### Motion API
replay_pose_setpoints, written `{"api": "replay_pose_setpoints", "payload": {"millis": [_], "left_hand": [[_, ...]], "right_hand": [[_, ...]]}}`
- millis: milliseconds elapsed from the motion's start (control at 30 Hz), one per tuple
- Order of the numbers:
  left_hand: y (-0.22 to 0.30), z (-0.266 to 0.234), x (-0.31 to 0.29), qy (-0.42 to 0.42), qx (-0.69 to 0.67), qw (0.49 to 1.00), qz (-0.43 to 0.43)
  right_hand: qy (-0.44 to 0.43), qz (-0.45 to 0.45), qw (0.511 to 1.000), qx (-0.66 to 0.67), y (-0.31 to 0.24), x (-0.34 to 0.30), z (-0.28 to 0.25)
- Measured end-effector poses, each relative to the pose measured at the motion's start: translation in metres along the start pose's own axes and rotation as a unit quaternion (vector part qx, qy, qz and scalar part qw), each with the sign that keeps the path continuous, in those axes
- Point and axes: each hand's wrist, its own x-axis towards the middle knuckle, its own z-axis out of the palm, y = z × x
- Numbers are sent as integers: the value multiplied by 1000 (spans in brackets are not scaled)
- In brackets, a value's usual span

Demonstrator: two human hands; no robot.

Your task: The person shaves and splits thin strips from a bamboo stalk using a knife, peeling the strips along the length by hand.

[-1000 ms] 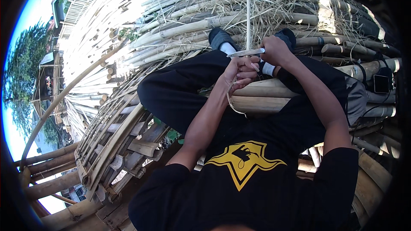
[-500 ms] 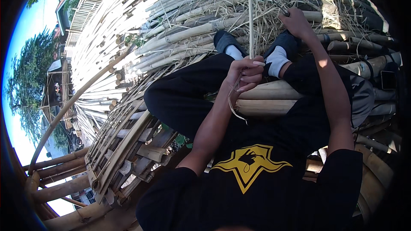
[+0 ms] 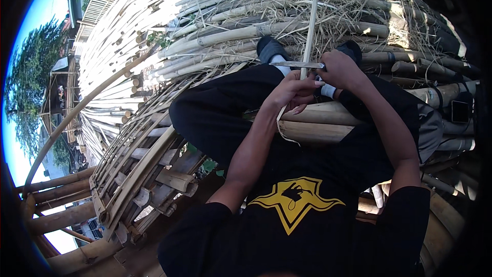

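My left hand (image 3: 293,94) is closed around a long pale bamboo strip (image 3: 311,25), which runs away from me over the shavings. A thin curled end of fibre (image 3: 281,127) hangs below that hand. Just beyond the left fingers, a knife (image 3: 297,64) lies across the strip with its blade pointing left. My right hand (image 3: 342,69) is closed on the knife's handle, most of which the fingers hide. The two hands are close together above my lap.
Bamboo poles (image 3: 225,38) spread out ahead, with a heap of curly shavings (image 3: 338,10) on them. Split bamboo slats (image 3: 138,174) are stacked at my left. A curved pole (image 3: 87,107) arches beyond them. My slippered feet (image 3: 270,48) rest just past my hands.
My right hand has come back toward me and left, bringing the knife blade from out over the shavings to across the strip. The strip's far end tilts slightly more to the right.
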Motion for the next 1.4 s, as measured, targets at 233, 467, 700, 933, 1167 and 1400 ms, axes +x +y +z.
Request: {"api": "replay_pose_setpoints", "payload": {"millis": [233, 467, 700, 933, 1167, 1400], "left_hand": [[-3, -7, 4, -8, 12, 1000, 2], [-12, -10, 8, -25, 44, 999, -20], [-8, -12, 15, 14, 27, 999, -17], [-27, -21, -9, 19, 34, 999, -28], [1, 1, 10, 4, 79, 997, 23], [-15, -4, 11, 15, 113, 993, -24]], "right_hand": [[-11, 16, 1000, -9, 1, -1, 6], [53, 72, 996, -12, 17, 7, 16], [120, 99, 986, -52, 50, 37, 19], [347, 371, 860, 52, 180, 35, -62], [164, 148, 805, 551, 61, 33, -37], [-1, 46, 777, 627, 30, 39, -11]]}}
